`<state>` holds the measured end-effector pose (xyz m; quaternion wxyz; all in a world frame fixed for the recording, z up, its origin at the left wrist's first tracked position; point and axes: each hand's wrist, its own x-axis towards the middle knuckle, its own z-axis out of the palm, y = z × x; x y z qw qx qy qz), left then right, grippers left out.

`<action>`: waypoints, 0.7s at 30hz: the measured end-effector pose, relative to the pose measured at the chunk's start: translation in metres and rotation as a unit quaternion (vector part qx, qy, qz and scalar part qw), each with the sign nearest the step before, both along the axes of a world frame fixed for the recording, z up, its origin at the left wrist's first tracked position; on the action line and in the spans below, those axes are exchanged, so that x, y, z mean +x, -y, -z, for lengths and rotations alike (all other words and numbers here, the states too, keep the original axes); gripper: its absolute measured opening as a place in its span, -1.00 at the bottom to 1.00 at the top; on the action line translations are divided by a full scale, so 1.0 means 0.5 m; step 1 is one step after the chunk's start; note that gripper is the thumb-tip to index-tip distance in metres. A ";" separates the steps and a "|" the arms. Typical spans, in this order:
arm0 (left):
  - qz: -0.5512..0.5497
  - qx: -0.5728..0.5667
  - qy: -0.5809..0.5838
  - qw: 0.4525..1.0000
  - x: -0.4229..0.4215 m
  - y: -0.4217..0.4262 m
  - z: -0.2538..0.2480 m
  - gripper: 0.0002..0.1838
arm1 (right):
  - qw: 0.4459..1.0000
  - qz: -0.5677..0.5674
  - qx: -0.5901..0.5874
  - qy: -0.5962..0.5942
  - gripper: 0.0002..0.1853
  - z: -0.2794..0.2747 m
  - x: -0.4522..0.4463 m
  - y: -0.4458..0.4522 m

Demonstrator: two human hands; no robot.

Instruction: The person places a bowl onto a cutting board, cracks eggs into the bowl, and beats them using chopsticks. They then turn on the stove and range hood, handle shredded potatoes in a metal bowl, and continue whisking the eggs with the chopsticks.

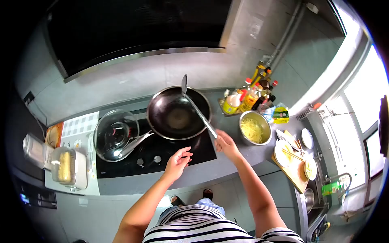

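Observation:
My right hand [226, 145] is closed around the handle of a metal spatula [197, 109]. The spatula slants up over the right side of a dark wok [174, 118], its blade near the far rim. Nothing shows inside the wok except a lighter patch at its bottom. In front of the wok, over the cooktop's edge, my left hand [177, 163] hangs with fingers apart and holds nothing. A silver handle [137, 143] runs from near the wok's lower left rim across a glass lid [116, 133].
Right of the wok stand a metal bowl [255, 128] of pale yellow shreds and several sauce bottles [251, 97]. A cutting board [298, 176] with plates lies by the sink. Storage containers [69, 168] stand at the left. A dark range hood [137, 32] overhangs the back.

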<state>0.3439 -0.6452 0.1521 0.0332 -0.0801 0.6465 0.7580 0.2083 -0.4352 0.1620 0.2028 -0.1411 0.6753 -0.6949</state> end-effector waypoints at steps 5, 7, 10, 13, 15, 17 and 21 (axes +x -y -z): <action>0.062 -0.015 -0.007 0.998 -0.069 -0.111 -0.004 -0.60 | 0.978 -0.029 -0.102 0.181 -0.72 -0.010 0.032 -0.121; 0.091 -0.015 -0.014 0.996 -0.102 -0.165 -0.004 -0.60 | 0.971 0.004 -0.154 0.185 -0.72 0.000 0.039 -0.171; 0.133 -0.010 -0.012 0.991 -0.154 -0.255 -0.002 -0.59 | 0.956 0.090 -0.228 0.160 -0.70 0.019 0.037 -0.262; 0.175 -0.009 -0.016 0.984 -0.211 -0.354 -0.001 -0.58 | 0.934 0.172 -0.269 0.159 -0.74 0.050 0.026 -0.380; 0.201 -0.009 -0.024 0.979 -0.250 -0.417 0.004 -0.58 | 0.923 0.214 -0.278 0.161 -0.75 0.066 0.015 -0.456; 0.225 -0.009 -0.034 0.974 -0.289 -0.476 0.016 -0.58 | 0.913 0.251 -0.280 0.156 -0.75 0.095 -0.007 -0.529; 0.261 0.002 -0.004 0.965 -0.346 -0.569 0.041 -0.56 | 0.898 0.310 -0.250 0.186 -0.74 0.142 -0.045 -0.654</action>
